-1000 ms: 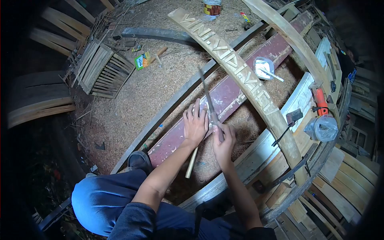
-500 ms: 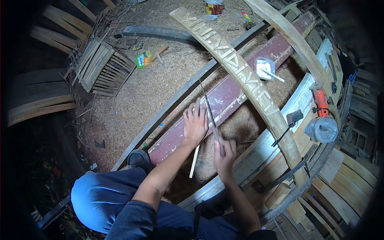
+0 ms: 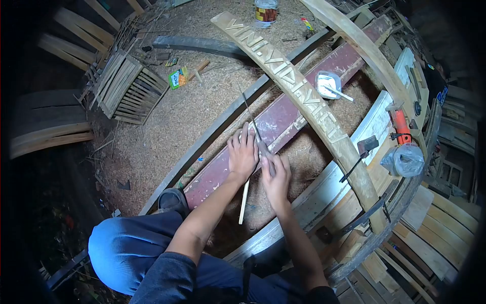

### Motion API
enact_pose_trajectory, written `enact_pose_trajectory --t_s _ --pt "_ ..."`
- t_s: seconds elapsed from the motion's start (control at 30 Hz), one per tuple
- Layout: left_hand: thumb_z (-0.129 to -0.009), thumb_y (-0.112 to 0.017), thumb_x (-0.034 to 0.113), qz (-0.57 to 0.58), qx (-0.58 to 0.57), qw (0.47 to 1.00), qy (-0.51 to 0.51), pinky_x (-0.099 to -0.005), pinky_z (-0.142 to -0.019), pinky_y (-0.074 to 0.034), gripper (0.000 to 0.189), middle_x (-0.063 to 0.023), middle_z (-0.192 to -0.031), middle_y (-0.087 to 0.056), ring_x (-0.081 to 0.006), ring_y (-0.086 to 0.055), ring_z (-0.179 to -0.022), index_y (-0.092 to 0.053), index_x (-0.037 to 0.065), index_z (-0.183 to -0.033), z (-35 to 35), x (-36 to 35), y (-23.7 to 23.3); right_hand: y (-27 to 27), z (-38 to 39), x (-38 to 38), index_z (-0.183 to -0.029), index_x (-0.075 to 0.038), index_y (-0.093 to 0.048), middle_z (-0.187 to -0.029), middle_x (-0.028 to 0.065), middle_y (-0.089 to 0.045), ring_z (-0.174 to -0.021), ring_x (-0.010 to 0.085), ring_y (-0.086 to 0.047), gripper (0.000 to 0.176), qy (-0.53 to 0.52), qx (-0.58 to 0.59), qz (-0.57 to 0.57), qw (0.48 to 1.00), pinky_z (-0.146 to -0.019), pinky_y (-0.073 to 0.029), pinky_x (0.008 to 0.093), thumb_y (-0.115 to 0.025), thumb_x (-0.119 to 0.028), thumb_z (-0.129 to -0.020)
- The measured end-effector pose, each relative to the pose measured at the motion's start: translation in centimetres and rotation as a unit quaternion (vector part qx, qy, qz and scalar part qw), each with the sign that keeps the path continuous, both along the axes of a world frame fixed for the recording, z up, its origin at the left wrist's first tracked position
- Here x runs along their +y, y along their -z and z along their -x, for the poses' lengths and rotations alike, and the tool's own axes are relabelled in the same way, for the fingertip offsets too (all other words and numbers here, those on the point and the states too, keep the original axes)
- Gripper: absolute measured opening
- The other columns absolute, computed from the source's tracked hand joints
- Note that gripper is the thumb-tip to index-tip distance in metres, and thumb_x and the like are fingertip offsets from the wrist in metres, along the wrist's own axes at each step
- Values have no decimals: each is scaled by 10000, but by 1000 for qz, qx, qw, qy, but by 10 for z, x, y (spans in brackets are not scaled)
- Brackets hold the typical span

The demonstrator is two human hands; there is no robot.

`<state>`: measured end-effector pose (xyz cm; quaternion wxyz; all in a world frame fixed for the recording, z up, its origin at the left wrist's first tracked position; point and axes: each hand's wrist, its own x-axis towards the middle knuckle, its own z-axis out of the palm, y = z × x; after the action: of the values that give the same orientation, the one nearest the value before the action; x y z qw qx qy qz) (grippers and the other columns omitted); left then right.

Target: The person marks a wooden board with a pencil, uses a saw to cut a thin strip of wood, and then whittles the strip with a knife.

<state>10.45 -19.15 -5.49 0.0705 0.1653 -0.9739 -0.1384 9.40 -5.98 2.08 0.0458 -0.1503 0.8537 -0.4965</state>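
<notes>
My left hand point(image 3: 244, 156) lies with long fingers over a thin wooden strip point(image 3: 244, 202), pressing it onto the dark red beam point(image 3: 212, 177). The strip's lower end sticks out below my wrist. In my right hand point(image 3: 276, 177), closed round the handle, is a narrow handsaw point(image 3: 249, 110). Its blade points up and left, passing close beside my left fingertips across the beam. Where the blade meets the strip is hidden by my hands. Beyond them, a curved wooden board point(image 3: 288, 76) with small wooden pieces forming raised letters crosses over the beam.
A plastic tub point(image 3: 328, 83) of white paste with a stick rests on the beam. To the right are an orange power tool point(image 3: 401, 126), a plastic bag point(image 3: 409, 161) and a dark block with a cord point(image 3: 368, 146). A can point(image 3: 266, 11) and a slatted wooden piece point(image 3: 134, 88) stand farther off.
My right hand has pushed the saw forward, up and left along its blade, and now sits close against my left hand. The left hand keeps its place on the strip.
</notes>
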Motion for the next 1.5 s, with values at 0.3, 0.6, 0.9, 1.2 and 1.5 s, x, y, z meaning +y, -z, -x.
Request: enact_pose_trajectory --t_s 0.3,0.6,0.9,1.2,1.5 --pt "-964 -532 220 -14 0 1000 -15 -513 -1114 -312 426 -156 -1534 -415 -350 -412 -1352 -546 17 -1338 1 0 3 -2 -35 39 -1053 -7 -680 -899 172 -552 -800 337 -567 141 18 -24 -15 999 -715 -471 422 -672 -91 -940" --pt "-986 -506 230 -28 -23 999 -14 -510 -1123 -305 435 -151 -1549 -407 -339 -405 -1359 -526 3 -1357 1 0 2 -5 -35 33 -1110 -39 -697 -948 187 -548 -790 361 -593 193 2 -3 -30 1000 -680 -492 430 -685 -152 -954" --pt "-986 -507 212 -29 -10 1000 -5 -498 -1123 -307 409 -149 -1543 -407 -348 -406 -1348 -521 -2 -1335 1 -1 -4 -1 -17 19 -1078 -35 -682 -901 170 -526 -768 335 -577 152 -20 15 -16 1000 -677 -475 412 -683 -122 -953" --pt "-987 -508 220 -6 1 1000 -18 -487 -1118 -321 441 -137 -1529 -435 -325 -413 -1354 -528 5 -1372 2 -1 1 -7 -14 17 -1099 -25 -705 -928 185 -570 -808 345 -604 180 -6 -23 -22 999 -729 -494 424 -692 -111 -941" --pt "-997 -484 214 -19 2 999 -42 -475 -1130 -319 420 -117 -1528 -447 -307 -425 -1352 -533 11 -1362 1 2 6 -3 -19 22 -1061 -30 -670 -907 179 -534 -813 339 -565 144 -6 -2 -12 1000 -726 -460 438 -671 -130 -957"
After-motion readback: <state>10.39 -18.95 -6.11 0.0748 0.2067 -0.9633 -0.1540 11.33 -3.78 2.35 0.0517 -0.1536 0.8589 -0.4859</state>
